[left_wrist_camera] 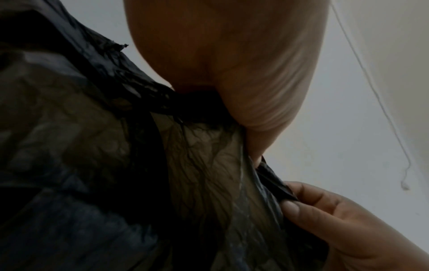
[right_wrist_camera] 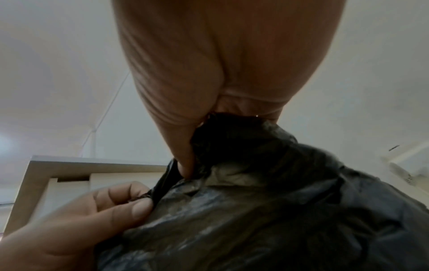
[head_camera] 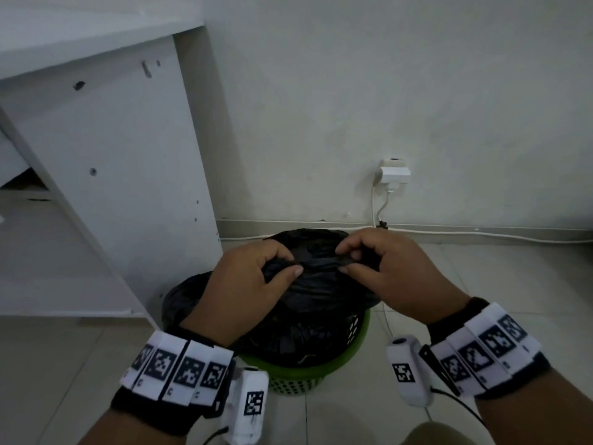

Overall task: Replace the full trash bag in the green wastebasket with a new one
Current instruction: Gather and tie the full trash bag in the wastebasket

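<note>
A full black trash bag bulges out of the green perforated wastebasket on the floor. My left hand grips a bunched fold of the bag's top edge on the left. My right hand pinches the gathered plastic on the right, thumb against curled fingers. A twisted strip of bag stretches between the two hands. In the left wrist view the crinkled bag fills the frame under my palm, and the right hand's fingers pinch its edge. In the right wrist view the left hand's thumb pinches the bag.
A white cabinet panel stands close to the wastebasket's left. The white wall is right behind it, with a plugged-in socket adapter and a white cable along the baseboard. Pale floor tiles lie to the right.
</note>
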The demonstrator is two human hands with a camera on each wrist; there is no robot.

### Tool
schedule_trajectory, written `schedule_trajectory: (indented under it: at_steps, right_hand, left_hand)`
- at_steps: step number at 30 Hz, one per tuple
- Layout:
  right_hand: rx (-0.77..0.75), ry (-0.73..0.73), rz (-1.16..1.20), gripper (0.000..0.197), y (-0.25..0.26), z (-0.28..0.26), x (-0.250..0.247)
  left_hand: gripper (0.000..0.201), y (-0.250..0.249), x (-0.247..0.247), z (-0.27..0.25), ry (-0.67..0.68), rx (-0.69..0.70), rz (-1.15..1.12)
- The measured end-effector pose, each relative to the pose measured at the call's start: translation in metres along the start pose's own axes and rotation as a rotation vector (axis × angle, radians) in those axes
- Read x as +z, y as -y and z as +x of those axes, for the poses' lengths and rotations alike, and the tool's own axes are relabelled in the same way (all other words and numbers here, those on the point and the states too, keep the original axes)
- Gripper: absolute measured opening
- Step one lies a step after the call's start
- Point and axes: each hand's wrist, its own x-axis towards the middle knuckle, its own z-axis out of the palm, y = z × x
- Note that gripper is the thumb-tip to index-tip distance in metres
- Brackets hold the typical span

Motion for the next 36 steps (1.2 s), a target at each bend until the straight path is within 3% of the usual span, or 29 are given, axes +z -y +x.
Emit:
schedule_trajectory:
  at_steps: [3, 6, 13, 18, 23, 30, 33, 36]
  right_hand:
    - [-0.054, 0.073, -0.105, 0.036, -0.004, -0.003, 0.004]
    - [-0.009, 0.152, -0.108, 0.052, -0.007, -0.009, 0.007]
    - [0.127, 0.039, 0.156, 0.02, -0.007, -0.017, 0.01]
    - [0.088, -0.042, 0.272, 0.011, 0.002, -0.017, 0.021]
    - [0.08, -0.093, 0.401, 0.007, 0.011, -0.017, 0.022]
    - [0.148, -0.107, 0.467, 0.008, 0.008, -0.02, 0.019]
    - [0.137, -0.109, 0.36, 0.01, 0.01, -0.022, 0.024]
    - [0.109, -0.115, 0.238, 0.008, 0.014, -0.021, 0.027]
  left_hand:
    - [0.016, 0.004, 0.003, -0.001, -0.036, 0.041, 0.076]
    - [0.019, 0.007, 0.007, -0.004, -0.077, 0.061, 0.108]
    - [0.019, 0.002, 0.009, -0.006, -0.087, 0.027, 0.201]
    - [0.05, -0.021, 0.013, -0.005, 0.001, 0.078, 0.166]
    - [0.022, -0.026, 0.022, -0.002, -0.02, -0.031, -0.022]
    - [0.031, -0.014, 0.026, -0.003, 0.006, 0.005, 0.042]
    - [0.02, -0.016, 0.026, -0.001, -0.031, 0.047, 0.18]
    - [0.011, -0.016, 0.029, -0.002, -0.07, 0.09, 0.12]
